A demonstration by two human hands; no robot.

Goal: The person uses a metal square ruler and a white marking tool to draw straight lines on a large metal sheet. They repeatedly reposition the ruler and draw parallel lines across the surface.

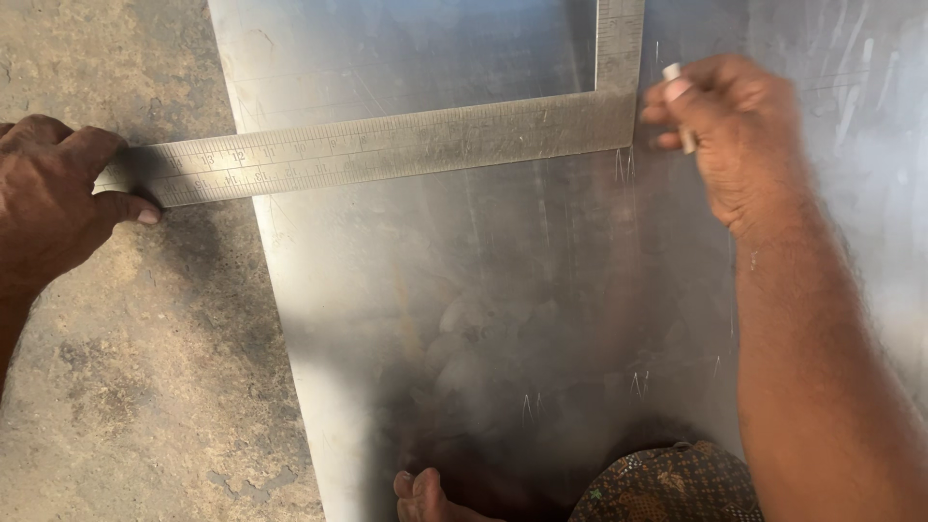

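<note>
The short arm of the metal square [619,43] runs off the top edge, so its end cannot be seen. The left hand [48,203] covers the end of the long arm. The right hand [739,135] hides most of a small white stick [674,75]. The metal sheet [464,290] is cut off at top, right and bottom. The toes [420,493] are only partly seen at the bottom edge.

light: bright daylight, seemingly from upper left | glare: shiny grey sheet metal panel [464,319] hazy at top | shadow: dark patch bottom centre | focus: mostly sharp, edges slightly soft
</note>
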